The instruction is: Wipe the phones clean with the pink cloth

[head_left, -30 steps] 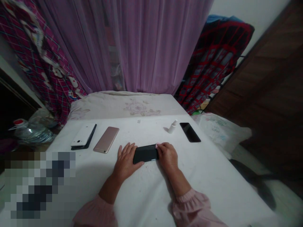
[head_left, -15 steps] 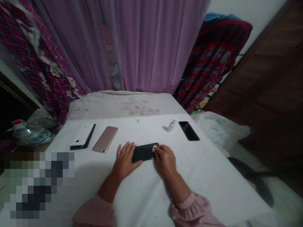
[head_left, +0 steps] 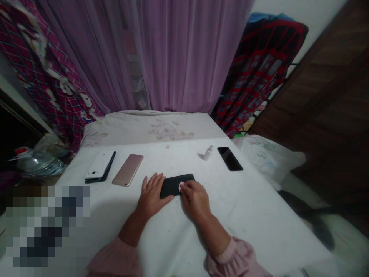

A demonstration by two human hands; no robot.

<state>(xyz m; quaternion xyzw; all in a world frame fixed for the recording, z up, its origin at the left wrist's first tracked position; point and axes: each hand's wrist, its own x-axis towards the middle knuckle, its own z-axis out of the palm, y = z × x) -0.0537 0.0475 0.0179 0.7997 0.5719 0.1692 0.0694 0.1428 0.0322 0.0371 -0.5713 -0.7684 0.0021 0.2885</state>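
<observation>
A black phone lies flat on the white table in front of me. My left hand rests on the table with fingers spread, pressing on the phone's left end. My right hand has its fingers curled, pinching a small pink pad against the phone's screen near its middle. Both wrists show pink sleeve cuffs.
To the left lie a white phone on a dark case and a rose-gold phone. A small white bottle and another black phone sit at the back right. A purple curtain hangs behind a pale cushion.
My right hand has slid the pink pad leftward along the phone's screen, from its right end to about its middle. The left hand has stayed in place.
</observation>
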